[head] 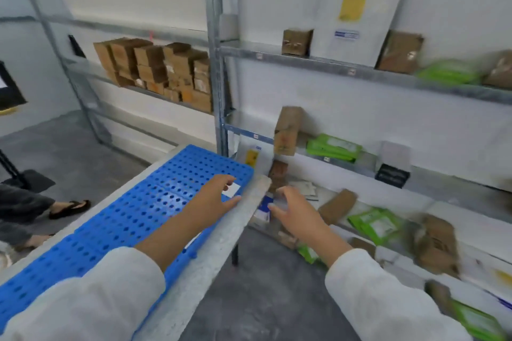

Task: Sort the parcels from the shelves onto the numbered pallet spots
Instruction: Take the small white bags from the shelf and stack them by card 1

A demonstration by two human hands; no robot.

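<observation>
A blue perforated pallet [133, 219] lies on a grey table, with a white label [232, 189] near its far end. My left hand [214, 196] hovers over that end, fingers loosely spread, holding nothing. My right hand [293, 209] reaches past the table edge toward the low shelf, fingers spread and empty, in front of a blue and white parcel [264, 206]. On the metal shelves [360, 70] stand brown cardboard parcels [288, 130], green bags [333, 147] and a tall white mailer [360, 8]. The image is blurred.
A stack of brown boxes [160, 72] fills the left shelf bay. A steel upright [217, 63] stands between the bays. Another person's sandalled foot [70, 207] shows on the grey floor at left. More green bags [376, 223] and brown parcels [437, 243] lie on the lowest shelf.
</observation>
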